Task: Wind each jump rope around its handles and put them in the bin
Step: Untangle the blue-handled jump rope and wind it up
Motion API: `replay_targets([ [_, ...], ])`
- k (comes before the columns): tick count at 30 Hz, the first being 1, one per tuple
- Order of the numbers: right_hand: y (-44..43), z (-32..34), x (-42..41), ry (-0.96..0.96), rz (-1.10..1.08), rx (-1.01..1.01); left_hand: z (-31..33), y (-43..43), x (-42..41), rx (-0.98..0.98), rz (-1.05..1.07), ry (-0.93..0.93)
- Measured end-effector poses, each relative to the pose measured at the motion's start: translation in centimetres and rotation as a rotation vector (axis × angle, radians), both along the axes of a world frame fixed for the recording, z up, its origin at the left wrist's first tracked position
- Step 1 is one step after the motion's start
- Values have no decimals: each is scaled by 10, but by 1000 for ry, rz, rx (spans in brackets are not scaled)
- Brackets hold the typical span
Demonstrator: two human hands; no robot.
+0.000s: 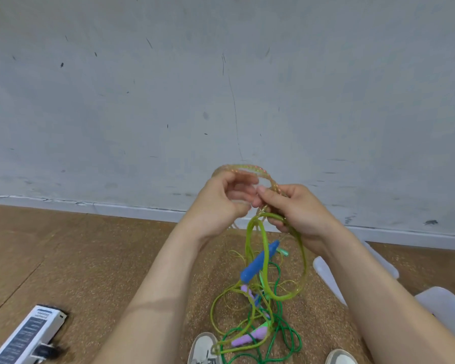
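Green rope (283, 298) — raised hands (221, 203) (300, 211) seemingly pinching.

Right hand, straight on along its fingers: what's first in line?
Likely the left hand, fingertips almost touching the right hand over the yellow-green plastic jump rope both grip. Depth unclear.

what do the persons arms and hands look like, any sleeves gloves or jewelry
The left forearm and right forearm are bare, no sleeve in view. The left hand and right hand wear no gloves; no ring, watch or bracelet shows.
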State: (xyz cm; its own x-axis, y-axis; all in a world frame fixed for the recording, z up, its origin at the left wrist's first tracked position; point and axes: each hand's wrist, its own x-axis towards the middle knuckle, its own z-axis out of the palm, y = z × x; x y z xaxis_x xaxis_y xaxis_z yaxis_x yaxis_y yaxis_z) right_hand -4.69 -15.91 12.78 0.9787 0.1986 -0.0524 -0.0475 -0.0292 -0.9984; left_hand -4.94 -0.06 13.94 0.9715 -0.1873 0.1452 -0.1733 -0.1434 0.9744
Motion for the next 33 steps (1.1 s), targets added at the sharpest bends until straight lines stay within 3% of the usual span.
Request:
replay_targets([
  [6,-6,3,5,160,3,356,-11,1,-2,128,-74,48],
  [9,-6,2,6,190,31,423,-19,-5,-3,147,-131,96],
  [15,-19,-3,14,48,-152,191,-16,10,2,287,8,82],
  [18,-26,-2,16,64,-181,193,-13,19,5,248,180,67],
  [21,-26,-4,17,62,-178,199,-11,20,6,312,331,-62],
  [29,-12,-2,13,-45,-235,42,-17,20,7,354,672,-188],
  [31,-10,-2,11,-21,-247,101,-19,28,10,396,567,-41],
  [33,-9,-3,11,23,-223,135,-21,36,8,325,192,238],
])
